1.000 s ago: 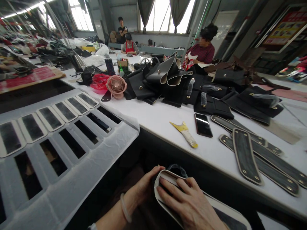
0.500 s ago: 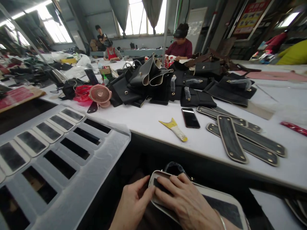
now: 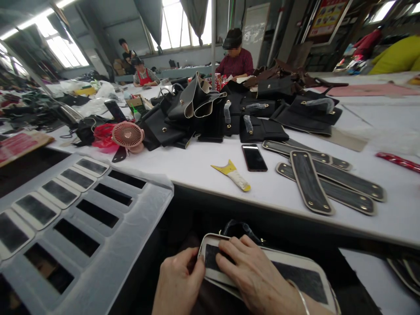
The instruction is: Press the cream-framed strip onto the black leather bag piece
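Dark strap panel [image 3: 262, 271] with a pale border, down below the counter's [image 3: 203, 168] near edge.

Right hand [image 3: 252, 275] spread flat on top, fingers pressing the rounded end; left hand [image 3: 179, 284] pinching that same end at its edge. Up on the counter: more finished panels [image 3: 310, 181] toward the right edge, a phone [image 3: 254, 157] and yellow-tipped scraper [image 3: 232, 175] near the front edge, pink fan [image 3: 127, 135] further left.
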The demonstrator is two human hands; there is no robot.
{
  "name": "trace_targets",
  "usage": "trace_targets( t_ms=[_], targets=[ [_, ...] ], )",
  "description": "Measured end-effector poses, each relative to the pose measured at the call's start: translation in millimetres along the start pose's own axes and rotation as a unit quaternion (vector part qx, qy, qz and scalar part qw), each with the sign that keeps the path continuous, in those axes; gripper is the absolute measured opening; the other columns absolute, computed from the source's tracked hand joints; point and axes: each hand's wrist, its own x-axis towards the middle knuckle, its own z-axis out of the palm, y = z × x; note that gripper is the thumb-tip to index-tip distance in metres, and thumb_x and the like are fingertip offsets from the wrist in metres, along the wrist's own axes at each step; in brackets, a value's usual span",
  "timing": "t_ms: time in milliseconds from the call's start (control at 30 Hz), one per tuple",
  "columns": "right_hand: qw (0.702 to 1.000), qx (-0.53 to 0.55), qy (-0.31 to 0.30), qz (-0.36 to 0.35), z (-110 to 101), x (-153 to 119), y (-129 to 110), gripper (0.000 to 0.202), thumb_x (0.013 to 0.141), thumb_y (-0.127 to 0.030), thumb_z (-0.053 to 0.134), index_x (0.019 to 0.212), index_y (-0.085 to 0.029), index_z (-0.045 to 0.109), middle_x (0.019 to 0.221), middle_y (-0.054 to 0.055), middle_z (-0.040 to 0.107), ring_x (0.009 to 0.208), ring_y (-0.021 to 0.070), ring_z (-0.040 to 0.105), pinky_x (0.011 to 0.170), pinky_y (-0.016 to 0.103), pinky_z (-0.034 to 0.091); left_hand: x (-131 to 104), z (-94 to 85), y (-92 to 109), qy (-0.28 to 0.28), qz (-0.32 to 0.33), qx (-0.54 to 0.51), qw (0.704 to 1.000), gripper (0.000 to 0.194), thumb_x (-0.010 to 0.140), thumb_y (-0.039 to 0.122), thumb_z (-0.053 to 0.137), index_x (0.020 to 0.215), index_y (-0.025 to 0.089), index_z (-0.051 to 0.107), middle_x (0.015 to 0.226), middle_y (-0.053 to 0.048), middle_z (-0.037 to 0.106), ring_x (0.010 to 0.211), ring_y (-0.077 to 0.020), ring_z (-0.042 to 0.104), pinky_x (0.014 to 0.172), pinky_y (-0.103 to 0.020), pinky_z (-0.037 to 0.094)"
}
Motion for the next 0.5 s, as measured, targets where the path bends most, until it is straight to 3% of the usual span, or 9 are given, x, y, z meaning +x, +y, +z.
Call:
trace_targets(
  t_ms=[200,333,433,500],
  targets=[
    [1.000,0.004,-0.002,-0.028,11,-4,2,0.027,0.088,-0.020,0.062,0.114,-0.017,0.054,0.118,0.006,0.057,0.099,0.0227,0.051,0.084,0.038,0.039,-1,10.2,-3,0.046,0.077,0.080,0.993,0.025,0.091,0.033,0.053,0.086,0.021,0.074,0.075,-0.003,0.073,0.066,-0.0168,0.068,0.060,-0.019,0.048],
    [0.990,0.136,-0.028,0.000,-1,0,-3,0.021,0.089,-0.012,0.059,0.108,-0.020,0.061,0.117,0.005,0.060,0.100,0.0219,0.053,0.090,0.037,0.043,-4,12.6,-12,0.069,0.111,0.095,0.987,0.024,0.092,0.035,0.053,0.090,0.024,0.074,0.083,0.000,0.075,0.074,-0.0158,0.071,0.068,-0.017,0.051],
    [0.933,0.359,-0.006,0.026,-33,-1,-2,0.032,0.092,-0.007,0.050,0.115,-0.023,0.064,0.119,0.003,0.061,0.106,0.0162,0.057,0.096,0.029,0.044,-8,6.1,-24,0.034,0.078,0.062,0.994,0.027,0.088,0.048,0.058,0.097,0.028,0.073,0.089,0.003,0.075,0.079,-0.0163,0.072,0.070,-0.015,0.054],
    [0.895,0.428,0.090,0.085,-53,-12,8,0.028,0.094,-0.013,0.049,0.116,-0.022,0.065,0.114,0.004,0.063,0.102,0.0138,0.060,0.092,0.024,0.046,-6,-0.8,-35,-0.010,0.052,0.071,0.996,0.032,0.083,0.055,0.062,0.096,0.029,0.072,0.083,0.005,0.075,0.073,-0.0174,0.073,0.062,-0.016,0.056]
  ],
)
